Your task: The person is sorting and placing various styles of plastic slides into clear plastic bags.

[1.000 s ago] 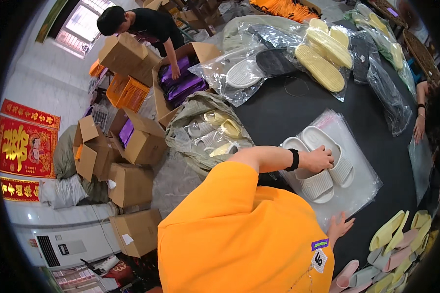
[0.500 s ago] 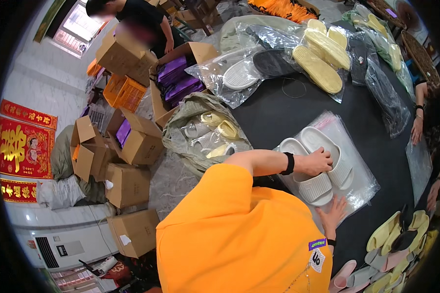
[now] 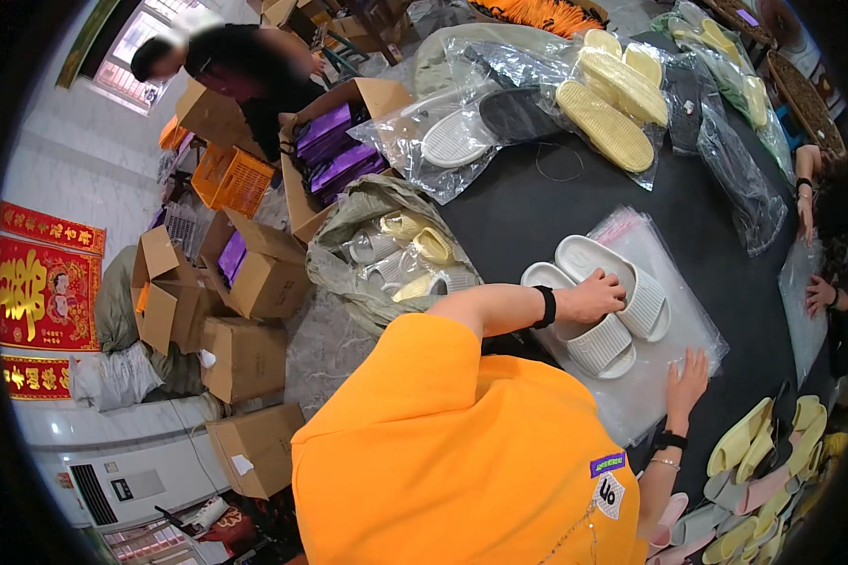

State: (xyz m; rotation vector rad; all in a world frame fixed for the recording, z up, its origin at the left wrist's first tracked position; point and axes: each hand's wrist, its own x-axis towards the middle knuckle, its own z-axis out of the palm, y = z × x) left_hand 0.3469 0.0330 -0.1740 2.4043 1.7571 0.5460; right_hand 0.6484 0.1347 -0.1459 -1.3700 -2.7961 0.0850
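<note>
A pair of white slide sandals (image 3: 643, 299) lies side by side on a stack of clear plastic bags (image 3: 693, 325) on the dark tabletop. My left hand (image 3: 589, 297) reaches over the nearer sandal with its fingers bent, closed on the pair around the inner edges by the straps. The hand partly hides the footbeds. Just right of the sandals' toe ends, my right hand (image 3: 688, 384) lies on the bags with its fingers stretched out and nothing in them.
Bagged yellow slides (image 3: 608, 127) lie at the table's far side. A sack of slides (image 3: 386, 254) stands left, beside cardboard boxes (image 3: 245, 358). Loose slides (image 3: 744, 490) are piled at lower right. A co-worker's hands (image 3: 824, 294) touch a clear bag; another person (image 3: 245, 71) bends near boxes.
My right hand has moved right and away from me across the bags, clear of the sandal toes. The sandals have shifted slightly under my left hand. The person at the back has bent lower.
</note>
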